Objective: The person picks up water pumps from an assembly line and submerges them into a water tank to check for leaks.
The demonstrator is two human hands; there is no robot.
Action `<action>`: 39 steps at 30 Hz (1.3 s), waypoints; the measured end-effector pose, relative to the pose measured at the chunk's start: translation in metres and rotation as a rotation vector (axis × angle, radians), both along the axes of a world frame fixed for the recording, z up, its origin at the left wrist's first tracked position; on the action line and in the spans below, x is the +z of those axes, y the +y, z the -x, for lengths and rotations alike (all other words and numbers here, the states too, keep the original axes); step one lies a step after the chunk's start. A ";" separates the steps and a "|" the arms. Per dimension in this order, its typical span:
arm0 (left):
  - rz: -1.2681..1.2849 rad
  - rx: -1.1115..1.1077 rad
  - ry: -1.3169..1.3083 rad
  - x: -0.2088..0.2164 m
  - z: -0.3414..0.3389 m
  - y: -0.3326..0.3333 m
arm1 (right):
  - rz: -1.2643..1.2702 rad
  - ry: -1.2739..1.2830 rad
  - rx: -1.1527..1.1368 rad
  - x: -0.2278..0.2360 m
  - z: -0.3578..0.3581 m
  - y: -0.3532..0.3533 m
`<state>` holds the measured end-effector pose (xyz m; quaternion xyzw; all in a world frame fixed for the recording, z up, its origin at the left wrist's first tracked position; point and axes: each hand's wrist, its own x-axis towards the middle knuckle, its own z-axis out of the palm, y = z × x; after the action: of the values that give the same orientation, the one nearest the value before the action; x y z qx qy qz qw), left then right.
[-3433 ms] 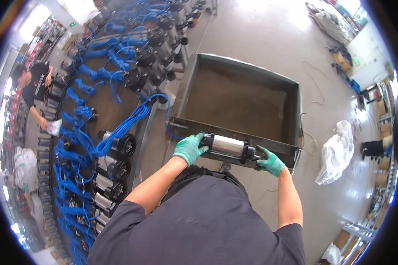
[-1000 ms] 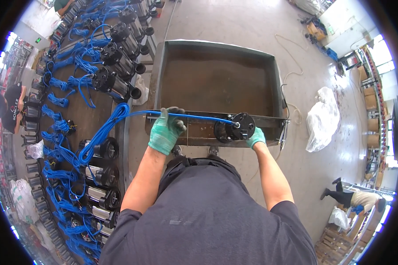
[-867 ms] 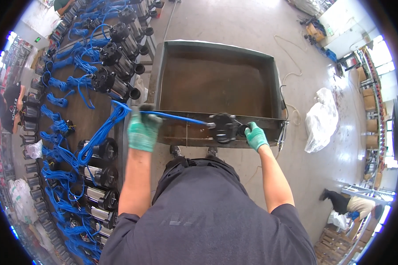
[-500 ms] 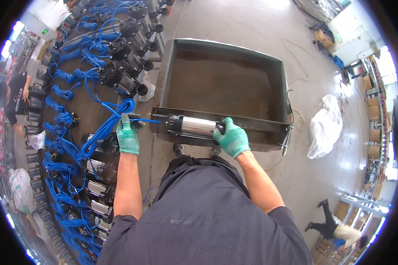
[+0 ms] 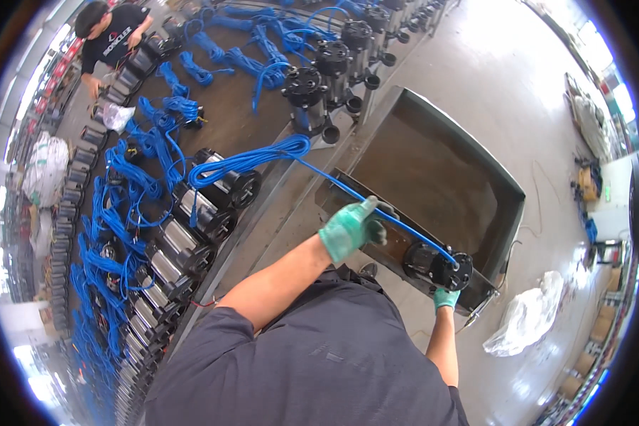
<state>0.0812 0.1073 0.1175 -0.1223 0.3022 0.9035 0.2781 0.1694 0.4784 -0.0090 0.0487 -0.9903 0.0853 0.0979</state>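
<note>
My right hand point(image 5: 446, 298), in a green glove, holds a submersible pump point(image 5: 426, 264) from below; the pump hides most of its fingers. The pump's black round end faces up, over the near edge of a metal tank. From that end a blue cable point(image 5: 415, 234) stretches up-left to a looped cable bundle point(image 5: 252, 160), which lies over pumps at the bench edge. My left hand point(image 5: 349, 228), also green-gloved, is beside the cable with its fingers apart. The upper fingers overlap the cable; some fingertips are smeared by motion.
The open metal tank point(image 5: 522, 199) has brownish liquid inside. On the left, a bench point(image 5: 238, 92) carries several pumps point(image 5: 309, 103) and blue cable bundles point(image 5: 199, 67). Clear plastic sheeting point(image 5: 529, 316) lies on the floor at right. Another person point(image 5: 113, 42) stands beyond the bench.
The view has turned. The pump has tipped from lying sideways to its black end facing up, in my right hand. My left hand has left the bundle and come beside the cable nearer the pump.
</note>
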 end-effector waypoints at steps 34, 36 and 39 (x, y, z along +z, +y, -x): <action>0.307 0.954 0.026 -0.017 0.042 -0.184 | 1.311 -0.659 -0.395 0.110 0.034 -0.108; 0.381 1.003 0.231 0.040 0.028 -0.204 | 1.357 -0.733 -0.343 0.143 0.052 -0.151; 0.664 1.179 0.556 0.094 0.019 -0.254 | 1.431 -0.775 -0.111 0.160 0.090 -0.223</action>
<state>0.0617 -0.1464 0.2119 -0.1087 0.5035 0.7617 -0.3930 0.0791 0.2550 0.1514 -0.1078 -0.6607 0.7029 -0.2403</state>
